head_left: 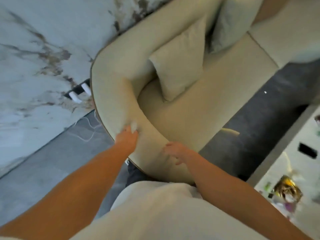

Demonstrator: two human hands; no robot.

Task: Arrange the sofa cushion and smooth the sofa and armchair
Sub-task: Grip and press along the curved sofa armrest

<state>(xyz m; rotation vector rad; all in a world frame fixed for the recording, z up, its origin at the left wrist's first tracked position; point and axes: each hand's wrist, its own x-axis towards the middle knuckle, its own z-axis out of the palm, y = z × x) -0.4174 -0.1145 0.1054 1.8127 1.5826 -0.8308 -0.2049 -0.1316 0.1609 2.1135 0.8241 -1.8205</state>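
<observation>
A cream sofa (199, 108) with a curved, rounded arm fills the middle of the head view. A cream cushion (178, 66) leans upright in the sofa's corner, and a paler cushion (232, 23) leans against the backrest beyond it. My left hand (126, 139) lies flat on the top of the curved arm, fingers pressed on the fabric. My right hand (176, 152) rests on the same arm nearer its front end, fingers spread and holding nothing. The picture is blurred by motion.
A marbled wall (34, 58) stands left of the sofa, with a black-and-white object (78, 91) and a thin cable (88, 129) on the grey floor behind the arm. A dark rug (259, 122) lies before the sofa. A white table (294, 179) with small items is at right.
</observation>
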